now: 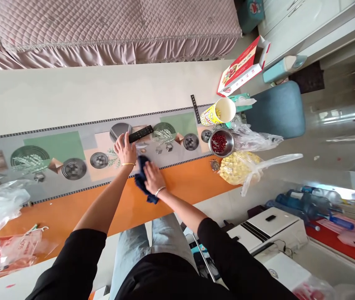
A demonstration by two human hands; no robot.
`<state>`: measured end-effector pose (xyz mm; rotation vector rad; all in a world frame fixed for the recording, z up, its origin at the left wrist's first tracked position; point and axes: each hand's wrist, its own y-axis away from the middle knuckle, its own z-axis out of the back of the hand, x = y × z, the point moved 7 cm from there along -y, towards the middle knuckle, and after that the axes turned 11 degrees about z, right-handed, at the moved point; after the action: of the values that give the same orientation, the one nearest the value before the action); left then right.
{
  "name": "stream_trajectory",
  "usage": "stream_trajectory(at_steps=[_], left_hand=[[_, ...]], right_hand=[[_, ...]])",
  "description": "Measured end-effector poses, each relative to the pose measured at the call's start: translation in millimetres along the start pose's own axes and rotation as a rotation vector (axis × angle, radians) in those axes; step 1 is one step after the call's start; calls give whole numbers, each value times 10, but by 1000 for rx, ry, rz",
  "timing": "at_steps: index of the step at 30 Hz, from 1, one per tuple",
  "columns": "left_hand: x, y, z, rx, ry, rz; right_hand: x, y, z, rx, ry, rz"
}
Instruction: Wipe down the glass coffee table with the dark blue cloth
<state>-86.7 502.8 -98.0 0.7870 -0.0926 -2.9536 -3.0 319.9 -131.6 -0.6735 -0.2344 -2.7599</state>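
My left hand (125,150) is at the near end of a black remote control (141,133), its fingers closed around that end. The remote lies at a slant over the patterned table runner (177,118). To its right, my right hand (154,177) presses on a bunched dark blue cloth (142,180), fingers gripping its upper side. This cloth straddles the runner's dark edge and the orange tabletop (183,183). The cloth and right fingers are slightly blurred.
At the table's right end stand a popcorn bucket (224,110), a metal bowl of red berries (219,143) and a bag of yellow snacks (239,166). A black strip (195,109) lies nearby. Plastic bags (1,204) lie at the left. A blue stool (277,110) stands beyond.
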Motion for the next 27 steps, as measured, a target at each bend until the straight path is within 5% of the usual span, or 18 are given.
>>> stream_trajectory(at_steps=[3,6,9,13,18,22,27], left_hand=[[115,347,155,-15,40,18],[153,796,187,52,56,-17],[139,1236,138,76,81,-28],[-5,1683,-52,118,128,-78],[-282,1979,-287,252,121,-216],[-260,2142,-344,349,65,-260],[169,2538,-277,426,-19,-345]], right_hand=[[746,-189,-315,93,-105,232],[919,-235,-417,134,-131,283],[567,-293,-204,80,-66,231],[-378,-286,338,-56,68,-63],[-1380,275,733,-183,191,-439],[-1645,1112,685,-203,286,-610],[-1538,2217,527,-263,320,-705]])
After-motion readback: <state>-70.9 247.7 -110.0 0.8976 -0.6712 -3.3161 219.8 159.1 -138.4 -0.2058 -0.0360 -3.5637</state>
